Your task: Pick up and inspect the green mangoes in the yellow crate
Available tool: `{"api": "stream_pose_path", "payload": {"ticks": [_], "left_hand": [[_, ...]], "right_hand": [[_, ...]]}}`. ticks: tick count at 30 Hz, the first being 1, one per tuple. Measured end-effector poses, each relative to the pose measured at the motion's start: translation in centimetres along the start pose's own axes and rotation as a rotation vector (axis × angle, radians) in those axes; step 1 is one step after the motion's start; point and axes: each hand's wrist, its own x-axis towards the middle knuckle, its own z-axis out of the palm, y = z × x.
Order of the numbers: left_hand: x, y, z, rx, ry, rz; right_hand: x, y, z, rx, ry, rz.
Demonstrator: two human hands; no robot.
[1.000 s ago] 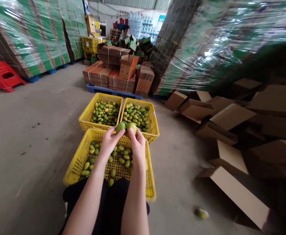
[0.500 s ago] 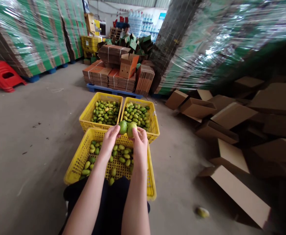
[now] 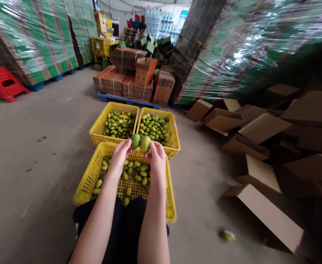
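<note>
My left hand [image 3: 123, 153] grips a dark green mango [image 3: 135, 141] between thumb and fingers. In my right hand [image 3: 156, 156] is a yellow-green mango [image 3: 145, 144], held the same way. The two fruits are side by side, seemingly touching, above the far rim of the near yellow crate [image 3: 86, 179]. Loose mangoes [image 3: 137, 164] lie scattered on that crate's slatted floor, partly hidden by my forearms. Behind it stand a left yellow crate [image 3: 94, 136] and a right yellow crate [image 3: 175, 136], both well covered with similar green fruit.
Cardboard boxes [image 3: 271, 216] lie heaped on the right, with one fruit [image 3: 227, 235] on the floor near them. Bundled flat cartons [image 3: 137, 90] sit on a blue pallet [image 3: 114, 98] ahead. A red stool [image 3: 6, 82] stands left. A person [image 3: 141, 32] is at the back.
Both hands have shifted slightly left and up with their mangoes. The yellow-green one has turned a little, and more of it shows past my right thumb.
</note>
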Motion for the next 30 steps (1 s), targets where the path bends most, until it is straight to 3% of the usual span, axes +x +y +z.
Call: {"api": "stream_pose_path", "payload": {"ticks": [11, 18, 21, 30], "left_hand": [[-0.2, -0.6, 0.7, -0.001, -0.029, 0.066], [-0.8, 0.0, 0.8, 0.088, -0.167, 0.055], [-0.6, 0.0, 0.7, 0.107, -0.116, -0.012], [-0.5, 0.4, 1.0, -0.078, -0.006, -0.101]], "right_hand": [[-1.4, -1.0, 0.9, -0.093, -0.070, 0.009], [-0.9, -0.5, 0.3, -0.107, -0.058, 0.083], [-0.7, -0.3, 0.2, -0.093, -0.012, 0.099], [-0.4, -0.3, -0.1, 0.187, -0.086, 0.109]]}}
